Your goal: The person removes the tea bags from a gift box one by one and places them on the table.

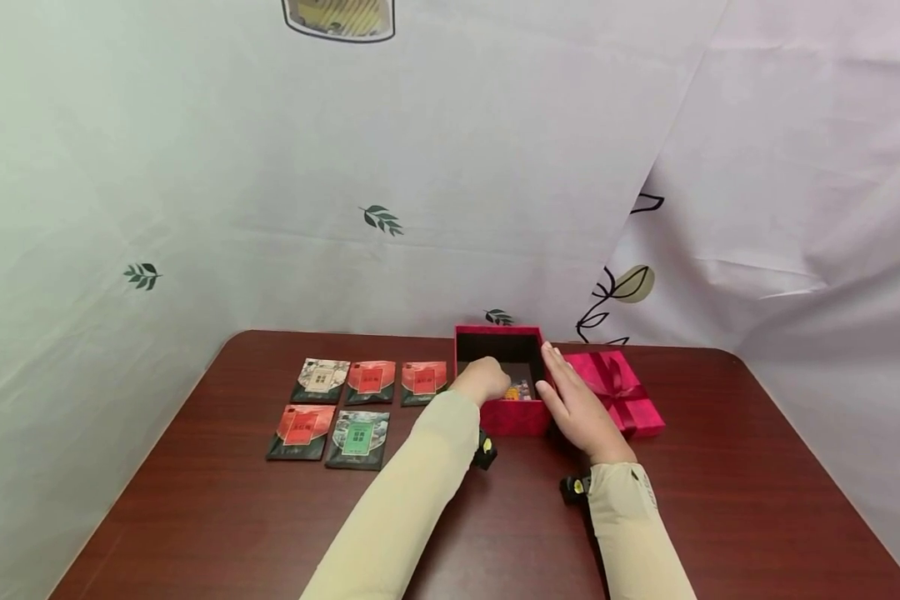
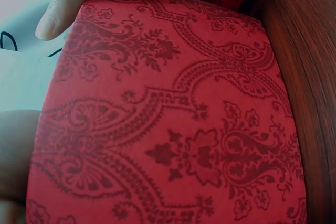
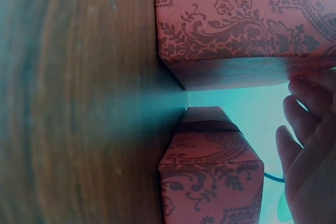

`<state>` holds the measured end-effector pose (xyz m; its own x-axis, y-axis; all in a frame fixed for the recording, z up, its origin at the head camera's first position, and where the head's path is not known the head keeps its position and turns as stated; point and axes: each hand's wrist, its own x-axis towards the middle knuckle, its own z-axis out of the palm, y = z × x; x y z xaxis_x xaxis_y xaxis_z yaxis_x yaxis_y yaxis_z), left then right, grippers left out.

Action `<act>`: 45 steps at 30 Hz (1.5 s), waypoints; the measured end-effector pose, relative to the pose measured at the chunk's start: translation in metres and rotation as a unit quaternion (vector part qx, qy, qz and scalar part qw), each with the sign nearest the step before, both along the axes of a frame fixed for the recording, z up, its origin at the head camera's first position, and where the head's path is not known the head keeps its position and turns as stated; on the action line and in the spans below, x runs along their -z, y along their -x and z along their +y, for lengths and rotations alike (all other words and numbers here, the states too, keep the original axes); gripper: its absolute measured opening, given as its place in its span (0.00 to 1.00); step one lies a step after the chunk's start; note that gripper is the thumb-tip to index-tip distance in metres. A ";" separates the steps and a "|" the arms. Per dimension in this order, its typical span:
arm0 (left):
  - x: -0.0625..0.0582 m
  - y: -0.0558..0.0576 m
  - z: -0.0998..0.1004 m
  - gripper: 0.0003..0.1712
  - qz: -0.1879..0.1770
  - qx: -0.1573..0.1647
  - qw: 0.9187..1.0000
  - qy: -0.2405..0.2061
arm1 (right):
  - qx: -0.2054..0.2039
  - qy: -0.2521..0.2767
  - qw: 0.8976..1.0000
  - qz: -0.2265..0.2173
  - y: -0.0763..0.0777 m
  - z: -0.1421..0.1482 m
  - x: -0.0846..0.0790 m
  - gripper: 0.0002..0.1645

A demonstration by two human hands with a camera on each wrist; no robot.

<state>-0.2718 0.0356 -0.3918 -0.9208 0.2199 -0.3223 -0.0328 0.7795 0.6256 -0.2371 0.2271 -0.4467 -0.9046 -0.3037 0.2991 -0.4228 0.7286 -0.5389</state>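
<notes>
A red patterned box (image 1: 515, 419) stands uncovered near the back of the table, its inside dark. My left hand (image 1: 482, 381) reaches over the front left part of the rim, its fingers down inside and mostly hidden; I cannot tell whether they hold anything. Beside that hand, a packet with orange print (image 1: 518, 391) shows inside the box. With fingers straight, my right hand (image 1: 581, 417) lies along the box's right side. In the left wrist view the patterned front wall (image 2: 173, 103) fills most of the picture. Fingers (image 3: 310, 108) of the right hand show by the box wall in the right wrist view.
Right of the box lies a red lid (image 1: 621, 392) with a dark red ribbon bow, partly behind my right hand. Several flat packets, including a green-labelled one (image 1: 357, 439) and a cream one (image 1: 321, 380), lie in two rows on the brown table (image 1: 195, 517). A white printed cloth (image 1: 450, 167) hangs behind.
</notes>
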 end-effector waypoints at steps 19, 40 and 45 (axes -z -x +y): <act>0.003 -0.001 0.000 0.15 0.008 -0.009 0.999 -0.032 | 0.002 -0.001 1.000 -0.004 -0.002 0.002 0.000 0.40; 0.010 0.000 0.001 0.06 0.067 -0.050 0.994 -0.074 | 0.000 0.004 1.000 -0.007 0.000 0.000 0.001 0.40; 0.009 0.000 0.003 0.09 0.092 -0.055 0.990 -0.095 | -0.001 0.003 1.000 -0.006 0.001 0.001 0.002 0.40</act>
<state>-0.2719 0.0382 -0.4012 -0.9816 0.1562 -0.1099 0.0172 0.6453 0.7637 -0.2377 0.2280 -0.4486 -0.9075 -0.3042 0.2898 -0.4178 0.7247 -0.5479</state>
